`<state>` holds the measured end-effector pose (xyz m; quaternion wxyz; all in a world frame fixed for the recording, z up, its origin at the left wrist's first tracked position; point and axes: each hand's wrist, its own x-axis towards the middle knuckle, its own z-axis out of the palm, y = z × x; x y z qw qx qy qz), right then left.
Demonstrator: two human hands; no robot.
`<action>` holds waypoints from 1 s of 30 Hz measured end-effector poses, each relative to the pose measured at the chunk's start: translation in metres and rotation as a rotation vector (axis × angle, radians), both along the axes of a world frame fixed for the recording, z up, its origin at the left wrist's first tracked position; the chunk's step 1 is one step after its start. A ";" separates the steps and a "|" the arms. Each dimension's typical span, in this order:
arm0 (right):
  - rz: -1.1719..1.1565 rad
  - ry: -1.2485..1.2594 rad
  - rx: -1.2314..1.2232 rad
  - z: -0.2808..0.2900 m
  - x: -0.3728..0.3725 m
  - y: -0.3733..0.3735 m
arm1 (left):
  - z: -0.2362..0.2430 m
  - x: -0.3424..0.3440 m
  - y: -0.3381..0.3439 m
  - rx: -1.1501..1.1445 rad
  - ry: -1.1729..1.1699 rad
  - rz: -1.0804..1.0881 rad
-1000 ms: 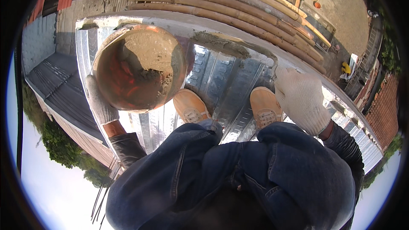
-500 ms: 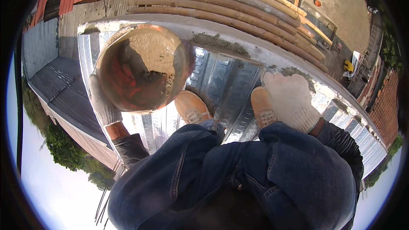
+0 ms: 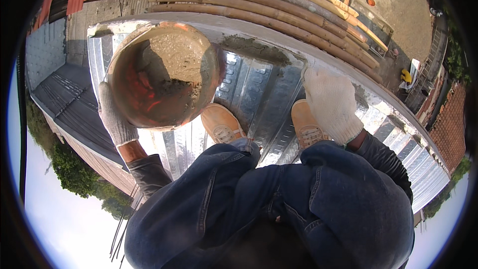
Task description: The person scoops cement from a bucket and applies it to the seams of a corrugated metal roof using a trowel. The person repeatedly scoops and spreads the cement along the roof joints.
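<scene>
Bucket (image 3: 142,97): set on the left over the ribbed metal sheet (image 3: 259,87), just inside the wall ledge (image 3: 234,27) and near the left shoe (image 3: 221,122); partly filled with wet mortar (image 3: 181,57).
Left hand (image 3: 117,117): gloved, laid against the bucket's left side; impossible to tell how tightly closed, with the fingertips partly hidden there.
Right hand (image 3: 332,104): gloved, seen from the back, bent down close to the ledge; no telling how far closed, or whether wrapped round a tool underneath.
Mortar strip (image 3: 256,49): spread along the inner side of the ledge, between bucket and right hand.
Steadying: best done, by judgement, with firm left-hand pressure on the bucket and no sudden tug, given such a heavy-looking load.
Smoothing: probably best in short, even strokes along the ledge, pressing lightly into the corner and catching drips before reaching the metal.
Footing: wise to leave weight on both shoes, set apart on the ribs, and to lean no farther over the ledge than needed.
Bucket mouth: facing up toward the head camera; exact lean unclear, with the base out of sight.
Bucket axis: running from hidden base to open mouth, roughly along the line of sight.
Strip axis: running left to right beside the bamboo poles (image 3: 224,12), slanting nearer toward the right hand.
</scene>
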<state>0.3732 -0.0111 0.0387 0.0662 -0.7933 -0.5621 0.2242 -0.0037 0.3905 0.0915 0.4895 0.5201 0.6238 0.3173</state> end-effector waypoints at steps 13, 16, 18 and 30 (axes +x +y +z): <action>0.194 0.109 -0.313 0.047 0.009 0.003 | -0.001 0.006 -0.005 -0.009 0.014 0.033; 0.156 0.146 -0.340 0.066 0.024 0.000 | 0.001 0.003 -0.003 0.038 0.042 -0.007; 0.078 0.169 -0.283 0.069 0.030 -0.003 | -0.003 -0.008 0.001 0.121 0.100 -0.068; 0.127 0.202 -0.178 0.010 0.014 0.023 | 0.002 0.007 -0.002 0.027 0.064 0.000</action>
